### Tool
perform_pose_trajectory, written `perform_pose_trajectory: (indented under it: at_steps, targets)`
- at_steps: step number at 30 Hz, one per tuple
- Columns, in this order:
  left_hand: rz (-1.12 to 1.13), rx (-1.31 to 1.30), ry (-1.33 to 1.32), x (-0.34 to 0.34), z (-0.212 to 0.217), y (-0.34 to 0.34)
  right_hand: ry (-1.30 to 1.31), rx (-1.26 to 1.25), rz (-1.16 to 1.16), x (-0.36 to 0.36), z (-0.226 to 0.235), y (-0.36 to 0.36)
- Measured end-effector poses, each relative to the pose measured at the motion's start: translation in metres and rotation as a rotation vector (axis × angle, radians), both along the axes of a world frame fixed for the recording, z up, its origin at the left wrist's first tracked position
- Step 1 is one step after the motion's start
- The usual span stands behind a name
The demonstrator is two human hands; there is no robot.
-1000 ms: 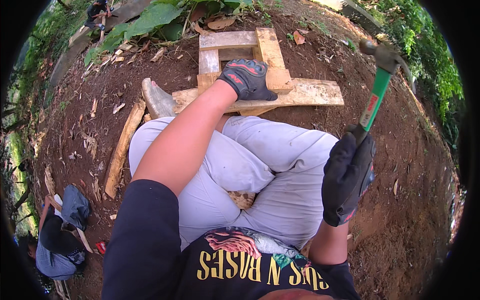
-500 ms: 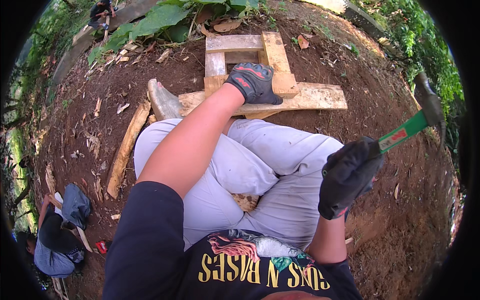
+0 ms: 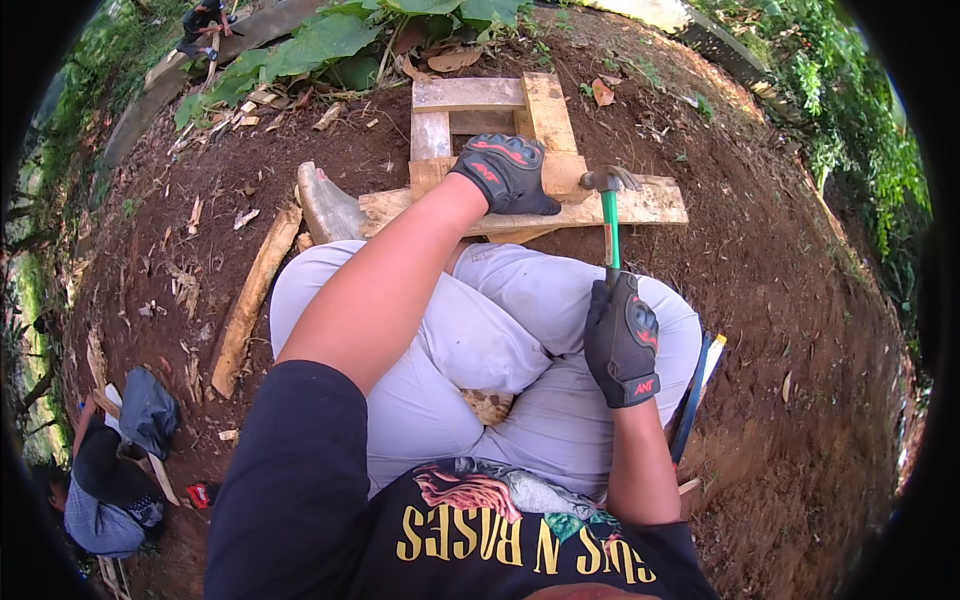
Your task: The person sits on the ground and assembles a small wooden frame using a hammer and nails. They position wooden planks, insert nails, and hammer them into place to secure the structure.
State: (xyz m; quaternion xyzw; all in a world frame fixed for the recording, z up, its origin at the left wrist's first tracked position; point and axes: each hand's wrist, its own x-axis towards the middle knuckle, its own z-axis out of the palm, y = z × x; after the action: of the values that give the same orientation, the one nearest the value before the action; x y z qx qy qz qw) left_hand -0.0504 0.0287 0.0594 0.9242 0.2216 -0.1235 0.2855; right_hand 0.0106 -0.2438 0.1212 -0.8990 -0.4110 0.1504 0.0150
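Note:
In a black glove, my left hand [image 3: 502, 174] is closed over the near piece of a small wooden frame [image 3: 548, 118], its thumb pointing right. The frame is made of short planks around a rectangular opening. Under its near side lies a longer rough plank [image 3: 645, 203]. My right hand [image 3: 622, 340], also gloved, is wrapped round the dark grip of a claw hammer [image 3: 612, 222] with a green shaft. The hammer head is at the right end of the frame's near piece, above the long plank; whether it touches cannot be made out. My fingertips are partly hidden.
My crossed legs in pale trousers [image 3: 500, 330] lie close before the frame. A peeled wood pole [image 3: 255, 300] rests on the soil at left, among wood chips. Beside my right thigh lies a blue-edged tool [image 3: 690, 400]. Another person [image 3: 110, 490] sits at lower left, one more far off [image 3: 205, 25].
My right hand has swung the hammer from out at the right inward and down to the frame's right end. The frame has shifted slightly nearer. My left hand stays on it.

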Motion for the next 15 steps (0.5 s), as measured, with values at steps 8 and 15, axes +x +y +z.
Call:
perform_pose_trajectory:
  at_steps: [8, 15]
  targets:
    - [0.018, 0.033, 0.005, -0.009, -0.008, 0.003, 0.121, 0.628, -0.401, -0.007, 0.121, 0.042]
    - [0.028, 0.023, -0.021, -0.001, -0.009, 0.006, 0.009, 0.123, -0.021, -0.004, 0.042, 0.022]
